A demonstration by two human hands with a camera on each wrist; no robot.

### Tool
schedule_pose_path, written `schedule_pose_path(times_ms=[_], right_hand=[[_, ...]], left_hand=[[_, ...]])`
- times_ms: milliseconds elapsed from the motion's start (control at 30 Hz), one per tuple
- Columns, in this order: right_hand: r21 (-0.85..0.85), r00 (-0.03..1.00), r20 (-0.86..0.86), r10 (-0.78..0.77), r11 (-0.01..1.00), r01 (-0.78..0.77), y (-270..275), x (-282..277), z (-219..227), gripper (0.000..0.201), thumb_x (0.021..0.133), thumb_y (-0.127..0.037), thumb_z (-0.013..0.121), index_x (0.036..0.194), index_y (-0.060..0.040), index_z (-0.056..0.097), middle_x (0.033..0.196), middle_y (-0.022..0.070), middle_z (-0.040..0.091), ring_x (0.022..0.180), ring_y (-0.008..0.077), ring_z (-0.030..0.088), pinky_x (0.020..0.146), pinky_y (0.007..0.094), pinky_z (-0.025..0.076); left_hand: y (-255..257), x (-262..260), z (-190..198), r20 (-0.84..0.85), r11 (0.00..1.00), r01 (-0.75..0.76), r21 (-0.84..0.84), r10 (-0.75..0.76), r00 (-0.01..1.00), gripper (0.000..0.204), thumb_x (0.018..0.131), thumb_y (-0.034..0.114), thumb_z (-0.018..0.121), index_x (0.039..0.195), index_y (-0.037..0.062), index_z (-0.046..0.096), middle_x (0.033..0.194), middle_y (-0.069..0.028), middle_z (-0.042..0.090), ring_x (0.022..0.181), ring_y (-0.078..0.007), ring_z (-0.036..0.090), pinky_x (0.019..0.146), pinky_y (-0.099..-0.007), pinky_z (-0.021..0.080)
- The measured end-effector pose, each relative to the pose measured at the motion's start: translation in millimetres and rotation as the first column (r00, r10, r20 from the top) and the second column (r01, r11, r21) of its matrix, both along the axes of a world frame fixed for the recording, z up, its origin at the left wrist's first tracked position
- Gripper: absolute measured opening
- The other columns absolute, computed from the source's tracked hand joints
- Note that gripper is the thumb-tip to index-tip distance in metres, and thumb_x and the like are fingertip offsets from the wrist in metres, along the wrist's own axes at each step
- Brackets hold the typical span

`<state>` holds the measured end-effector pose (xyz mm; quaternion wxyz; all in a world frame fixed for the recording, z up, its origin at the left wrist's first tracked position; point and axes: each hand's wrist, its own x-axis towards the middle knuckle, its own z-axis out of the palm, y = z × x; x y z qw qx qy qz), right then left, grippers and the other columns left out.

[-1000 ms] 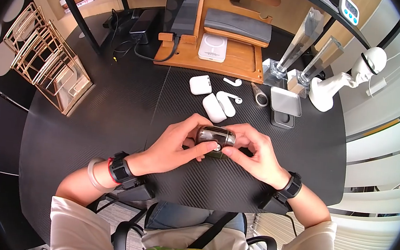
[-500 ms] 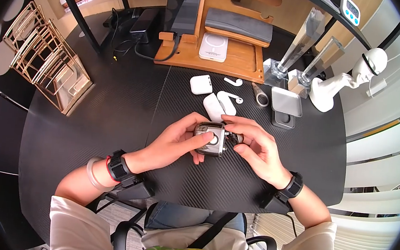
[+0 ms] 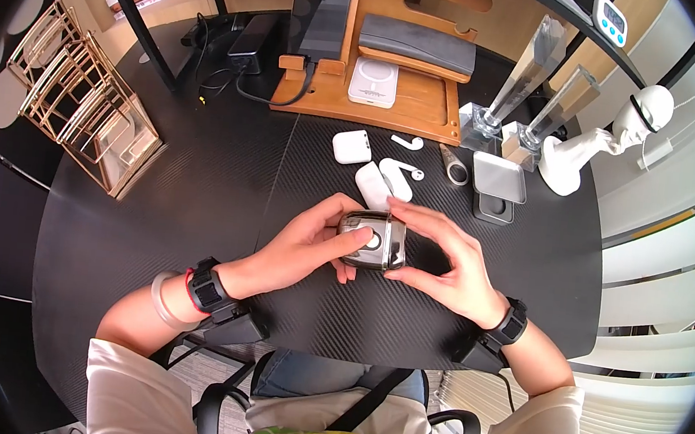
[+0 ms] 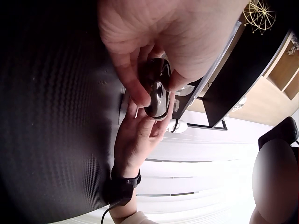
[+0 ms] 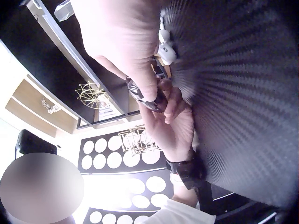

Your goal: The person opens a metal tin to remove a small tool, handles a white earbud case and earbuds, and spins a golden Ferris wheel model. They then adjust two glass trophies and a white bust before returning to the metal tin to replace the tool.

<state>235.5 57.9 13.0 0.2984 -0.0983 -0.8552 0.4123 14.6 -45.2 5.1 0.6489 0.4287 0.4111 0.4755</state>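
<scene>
A glossy dark see-through earbud case (image 3: 380, 255) is held between both hands over the table, and it looks closed or nearly so. My left hand (image 3: 305, 236) grips its left part, the thumb lying over a round light spot on the front. At the other end, my right hand (image 3: 459, 261) pinches the lid, fingers on the far edge and thumb on the near edge. In the left wrist view the case (image 4: 160, 100) shows its shiny curved side, with fingers of both hands around it. The right hand covers much of the case (image 5: 158, 103) in the right wrist view.
Just beyond the hands lie white rounded case pieces (image 3: 373, 184), a small white case (image 3: 351, 146) and a white earbud (image 3: 408, 142). An opened metal tin (image 3: 498, 175) stands to their right. Behind are a wooden stand (image 3: 423, 122) and a white bust (image 3: 560, 166); a gold wire rack (image 3: 90, 108) is left.
The case turned and its lid swung out to the right by half a second ago, showing the inside. Now the right hand has brought the lid back against the body.
</scene>
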Motion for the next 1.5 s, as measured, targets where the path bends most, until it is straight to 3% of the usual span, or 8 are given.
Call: schedule_pose_path(times_ms=[133,333,700,1000,1500], right_hand=[[0.047,0.999,0.036,0.004,0.999,-0.006,1.0,0.6,-0.2,0.073,0.072,-0.013,0.085,0.136,-0.0028,0.052,0.135,0.0161,0.058,0.124,0.028,0.057,0.104,0.0404,0.047],[-0.043,1.0,0.006,-0.018,0.999,0.018,-0.6,-0.4,-2.8,0.081,0.07,-0.016,0.087,0.139,-0.0016,0.047,0.134,0.0147,0.059,0.121,0.0285,0.06,0.104,0.0402,0.047],[0.182,1.0,0.019,0.021,0.983,-0.024,3.3,2.0,-2.9,0.081,0.068,-0.014,0.086,0.139,-0.0011,0.049,0.133,0.0153,0.06,0.114,0.0284,0.061,0.098,0.0393,0.049],[0.09,1.0,0.009,0.011,0.996,-0.012,-2.3,-0.5,-0.5,0.082,0.07,-0.011,0.084,0.142,-0.0043,0.046,0.137,0.0117,0.057,0.114,0.0281,0.06,0.098,0.0396,0.049],[0.11,1.0,0.024,-0.017,0.994,0.014,-2.7,-0.7,2.1,0.09,0.069,-0.012,0.086,0.146,-0.0062,0.04,0.135,0.0084,0.06,0.113,0.0261,0.059,0.099,0.038,0.047]], left_hand=[[0.1,0.5,1.2,-0.061,1.0,0.009,0.021,-0.007,0.998,0.029,0.102,0.027,0.053,0.118,0.003,0.047,0.098,-0.0071,0.06,0.075,-0.0108,0.063,0.066,-0.0257,0.055],[0.4,2.0,-2.6,-0.01,1.0,0.007,0.006,-0.007,1.0,0.031,0.098,0.021,0.062,0.118,0.0023,0.047,0.096,-0.0061,0.061,0.073,-0.0097,0.062,0.063,-0.0239,0.054],[-0.7,3.2,-2.9,-0.106,1.0,0.021,0.011,-0.019,0.994,0.039,0.096,0.019,0.064,0.128,0.0007,0.05,0.097,-0.0043,0.063,0.073,-0.0085,0.063,0.062,-0.0222,0.052],[0.2,1.0,0.7,-0.088,0.999,0.032,-0.006,-0.033,0.996,0.04,0.097,0.022,0.064,0.127,-0.0003,0.05,0.096,-0.0041,0.063,0.071,-0.0084,0.062,0.059,-0.0221,0.051],[1.3,-0.7,-2.1,-0.068,0.997,0.076,0.018,-0.074,0.995,0.039,0.098,0.022,0.061,0.127,0.0001,0.048,0.1,-0.0053,0.061,0.074,-0.0085,0.061,0.064,-0.0224,0.053]])
